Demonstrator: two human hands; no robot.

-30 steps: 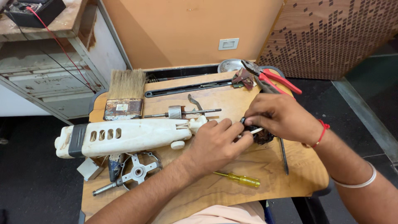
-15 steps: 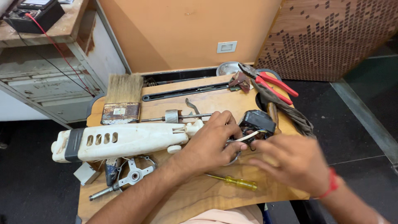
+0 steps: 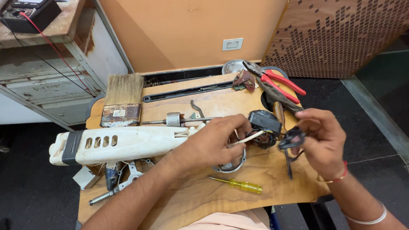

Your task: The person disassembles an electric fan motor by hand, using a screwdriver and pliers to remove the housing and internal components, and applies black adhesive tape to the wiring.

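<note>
right fingers (image 3: 298, 127) now lift a black part (image 3: 292, 138) off the motor (image 3: 264, 123).

- My left hand (image 3: 213, 142) covers the front end of the white housing (image 3: 123, 144), so I cannot see the joint there.
- The small black part (image 3: 292, 138) in my right hand (image 3: 324, 140) is too small to identify.
- The black meter (image 3: 27, 12) is cut by the top edge.

This is a small repair workshop. The wooden desk (image 3: 272, 179) carries hand tools: red pliers (image 3: 279, 83), a yellow screwdriver (image 3: 238, 184), a worn paintbrush (image 3: 122, 102) and loose metal parts. A meter with a red wire (image 3: 30, 15) stands on an old shelf (image 3: 51, 81).
</note>
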